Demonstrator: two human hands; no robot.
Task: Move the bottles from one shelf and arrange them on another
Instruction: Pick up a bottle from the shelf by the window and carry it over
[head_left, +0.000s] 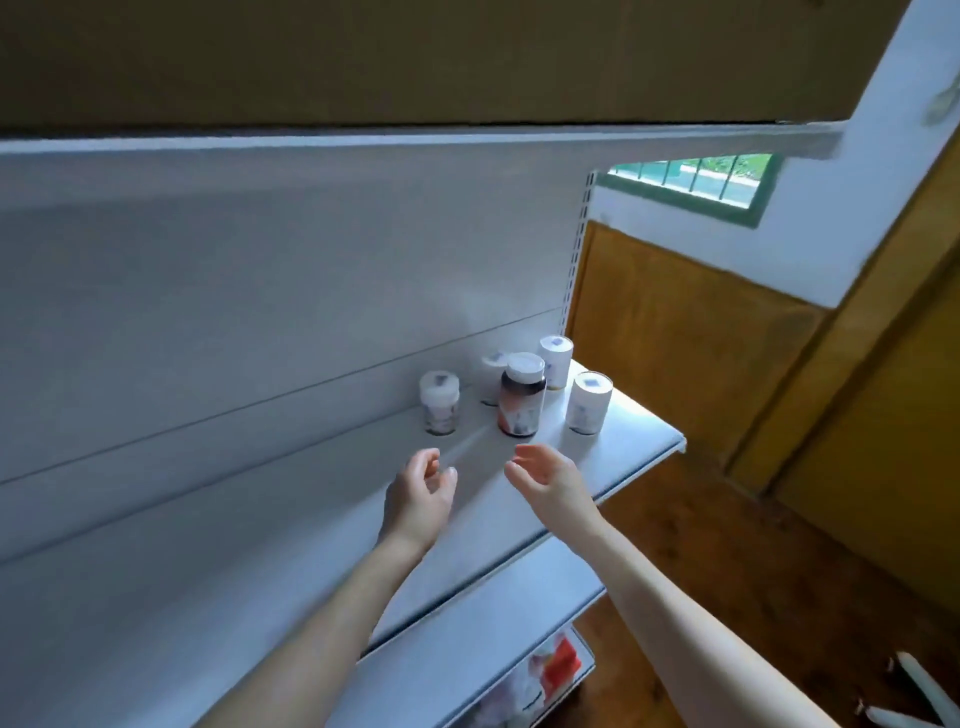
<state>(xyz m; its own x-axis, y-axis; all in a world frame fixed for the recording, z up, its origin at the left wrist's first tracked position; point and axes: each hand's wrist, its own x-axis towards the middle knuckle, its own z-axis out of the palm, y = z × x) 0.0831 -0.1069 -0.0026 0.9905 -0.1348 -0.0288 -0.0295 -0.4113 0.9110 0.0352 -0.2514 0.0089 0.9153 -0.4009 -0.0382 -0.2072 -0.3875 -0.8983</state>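
Several bottles stand upright near the right end of a white shelf (639, 441). A dark brown bottle (521, 396) with a white cap is in front. A clear white-capped bottle (439, 402) stands to its left, and white bottles stand behind (556, 360) and to the right (588, 402). Another bottle (491, 366) is half hidden behind the brown one. My left hand (421, 493) hovers open, fingers curled, just below the clear bottle. My right hand (545, 475) is open, palm facing left, just below the brown bottle. Neither hand touches a bottle.
A white back panel (260, 312) rises behind the shelf, with another shelf edge (415, 140) overhead. A lower shelf (519, 613) and red-and-white packages (550, 670) sit beneath. Wooden wall panelling (701, 338) and floor are to the right.
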